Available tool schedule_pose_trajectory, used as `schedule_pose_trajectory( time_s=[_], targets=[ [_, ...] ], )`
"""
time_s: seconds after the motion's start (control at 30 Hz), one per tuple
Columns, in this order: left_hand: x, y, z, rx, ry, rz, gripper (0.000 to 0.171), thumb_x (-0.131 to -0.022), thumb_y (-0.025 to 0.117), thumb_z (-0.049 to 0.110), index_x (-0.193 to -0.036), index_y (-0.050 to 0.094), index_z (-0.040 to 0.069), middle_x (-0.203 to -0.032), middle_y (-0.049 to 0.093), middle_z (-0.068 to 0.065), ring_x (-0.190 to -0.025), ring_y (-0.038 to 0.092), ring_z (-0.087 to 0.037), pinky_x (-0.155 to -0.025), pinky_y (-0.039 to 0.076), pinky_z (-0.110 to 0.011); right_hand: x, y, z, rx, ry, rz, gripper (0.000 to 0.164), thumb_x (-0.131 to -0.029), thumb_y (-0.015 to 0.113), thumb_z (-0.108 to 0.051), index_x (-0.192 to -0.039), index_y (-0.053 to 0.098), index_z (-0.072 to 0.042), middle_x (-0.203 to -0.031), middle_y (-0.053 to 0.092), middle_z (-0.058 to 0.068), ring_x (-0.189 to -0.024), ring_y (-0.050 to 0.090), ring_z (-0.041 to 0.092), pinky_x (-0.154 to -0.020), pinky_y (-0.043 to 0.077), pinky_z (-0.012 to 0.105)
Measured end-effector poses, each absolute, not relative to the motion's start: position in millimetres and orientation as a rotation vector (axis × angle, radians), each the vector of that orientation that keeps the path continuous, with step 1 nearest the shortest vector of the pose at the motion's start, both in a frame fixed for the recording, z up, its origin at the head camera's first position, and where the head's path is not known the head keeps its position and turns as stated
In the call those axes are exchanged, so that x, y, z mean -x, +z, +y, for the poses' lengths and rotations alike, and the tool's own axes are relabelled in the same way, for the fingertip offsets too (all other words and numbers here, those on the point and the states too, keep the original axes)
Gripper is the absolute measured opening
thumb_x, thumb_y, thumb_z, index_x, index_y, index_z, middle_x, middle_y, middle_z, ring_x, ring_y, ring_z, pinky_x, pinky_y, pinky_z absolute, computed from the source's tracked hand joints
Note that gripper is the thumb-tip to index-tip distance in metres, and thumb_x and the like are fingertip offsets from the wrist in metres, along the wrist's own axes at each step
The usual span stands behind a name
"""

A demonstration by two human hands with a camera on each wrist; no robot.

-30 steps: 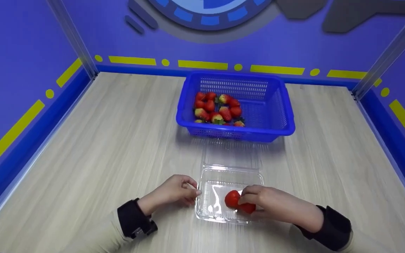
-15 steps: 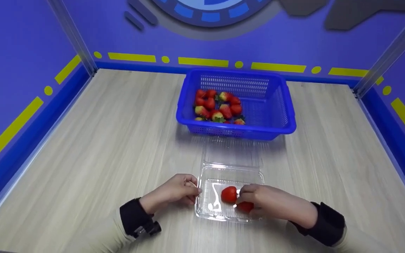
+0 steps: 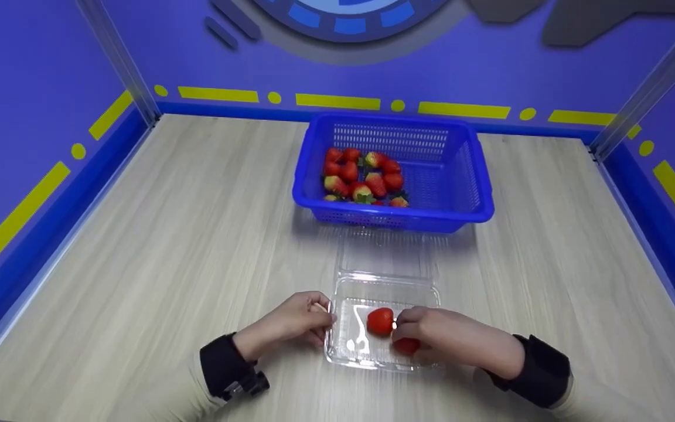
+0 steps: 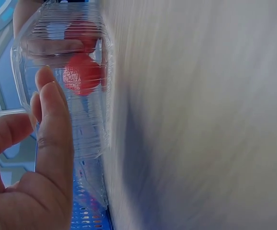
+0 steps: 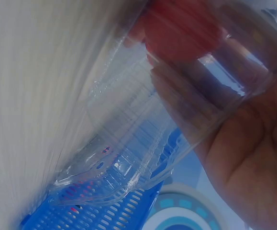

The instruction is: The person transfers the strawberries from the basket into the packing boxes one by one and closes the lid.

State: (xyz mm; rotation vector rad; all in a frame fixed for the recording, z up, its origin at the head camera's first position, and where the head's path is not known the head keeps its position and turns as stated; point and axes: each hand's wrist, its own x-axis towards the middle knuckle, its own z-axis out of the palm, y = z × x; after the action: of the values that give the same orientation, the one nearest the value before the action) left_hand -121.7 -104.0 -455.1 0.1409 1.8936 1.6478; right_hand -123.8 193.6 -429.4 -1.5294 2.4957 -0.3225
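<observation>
A clear plastic clamshell container lies opened out on the table, its lid folded back toward the basket. My left hand pinches the container's left rim between thumb and fingers. Inside the container, my right hand grips a strawberry, fingers over it and partly hiding it. Another strawberry rests on the container floor just left of those fingers. Through the clear wall in the left wrist view, the nearer strawberry shows beside the right hand's fingers.
A blue perforated basket stands behind the container, with several strawberries heaped in its left half. Blue panels with yellow markings enclose the wooden table at the back and sides.
My right hand has shifted slightly left with its strawberry. The other strawberry has moved a little left and away from me. My left hand has stayed at the rim.
</observation>
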Motion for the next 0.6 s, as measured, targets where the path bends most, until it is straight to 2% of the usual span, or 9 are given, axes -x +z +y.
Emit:
schedule_pose_trajectory(
  time_s=[0.37, 0.6],
  targets=[
    [117.9, -452.9, -101.8, -0.136, 1.624, 1.93, 0.008, -0.095, 0.059, 0.007, -0.101, 0.055, 0.002, -0.071, 0.063, 0.005, -0.058, 0.06, -0.005, -0.056, 0.057, -0.017, 123.2, -425.8, 192.9, 1.538, -0.312, 2.48, 0.039, -0.073, 0.083, -0.004, -0.11, 0.074, -0.011, -0.107, 0.072, 0.004, -0.1, 0.067, 0.016, -0.085, 0.058, 0.025],
    [114.9, -446.8, -106.8, -0.172, 1.521, 2.087, 0.024, -0.101, 0.059, 0.016, -0.111, 0.06, -0.006, -0.093, 0.074, -0.017, -0.07, 0.066, -0.009, -0.063, 0.06, -0.026, 122.3, -423.9, 193.3, 1.561, -0.34, 2.495, 0.038, -0.072, 0.084, -0.004, -0.109, 0.075, -0.01, -0.105, 0.072, 0.004, -0.098, 0.067, 0.017, -0.085, 0.059, 0.025]
  ],
)
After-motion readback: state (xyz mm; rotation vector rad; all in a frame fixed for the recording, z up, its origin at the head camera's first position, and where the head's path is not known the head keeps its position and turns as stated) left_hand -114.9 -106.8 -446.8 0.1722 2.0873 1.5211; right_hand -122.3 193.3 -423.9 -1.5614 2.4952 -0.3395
